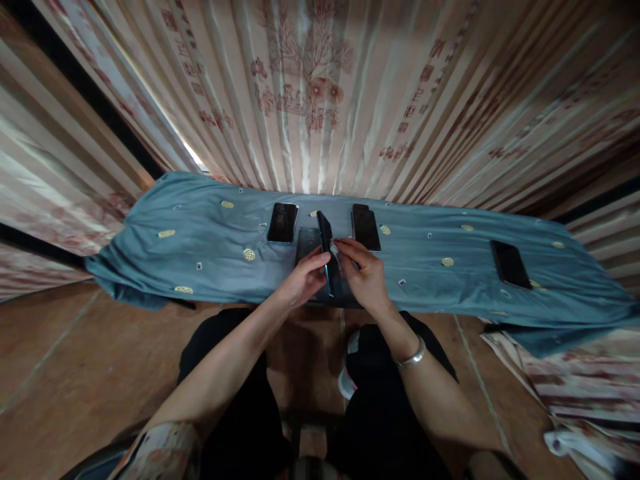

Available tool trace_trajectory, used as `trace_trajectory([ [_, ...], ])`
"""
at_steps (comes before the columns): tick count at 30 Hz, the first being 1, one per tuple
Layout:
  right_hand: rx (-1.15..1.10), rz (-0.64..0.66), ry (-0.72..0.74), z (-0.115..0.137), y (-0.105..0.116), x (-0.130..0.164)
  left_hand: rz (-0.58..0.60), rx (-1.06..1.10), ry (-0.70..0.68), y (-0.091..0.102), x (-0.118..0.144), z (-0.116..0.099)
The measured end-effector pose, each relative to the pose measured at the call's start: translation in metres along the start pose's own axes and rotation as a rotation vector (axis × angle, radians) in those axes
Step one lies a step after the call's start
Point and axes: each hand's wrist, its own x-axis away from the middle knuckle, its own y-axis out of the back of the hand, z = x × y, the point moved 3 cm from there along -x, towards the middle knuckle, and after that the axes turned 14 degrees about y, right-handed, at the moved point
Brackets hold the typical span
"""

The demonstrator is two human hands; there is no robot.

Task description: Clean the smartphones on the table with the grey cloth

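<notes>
Slim black smartphone (326, 250) held on edge above blue-grey patterned cloth (200, 233), between both hands, at the near edge of the cloth. Left hand (301, 280) fingers clamped on its lower side for support. Right hand (364, 272) fingertips pinched on something small at its edge, likely film; cannot tell. Flat on the cloth beyond, within reach: dark glossy phone at left (283, 222), dark phone at right (365, 227); another black phone (509, 264) well apart, far right.

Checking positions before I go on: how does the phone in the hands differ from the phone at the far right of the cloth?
The held phone stands on edge, gripped by the left hand and right hand; the far-right phone lies flat, untouched. The held one is central; the other sits apart. Both are dark, over the blue cloth.
</notes>
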Motion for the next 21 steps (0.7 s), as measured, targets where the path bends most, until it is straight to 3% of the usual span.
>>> trace_trajectory([
  [10, -0.057, -0.005, -0.003, 0.003, 0.0, -0.015, 0.022, -0.138, -0.015, 0.006, 0.001, 0.006],
  [21, -0.384, 0.057, -0.125, 0.012, -0.013, -0.013, -0.112, -0.038, -0.054, 0.022, 0.005, -0.01],
])
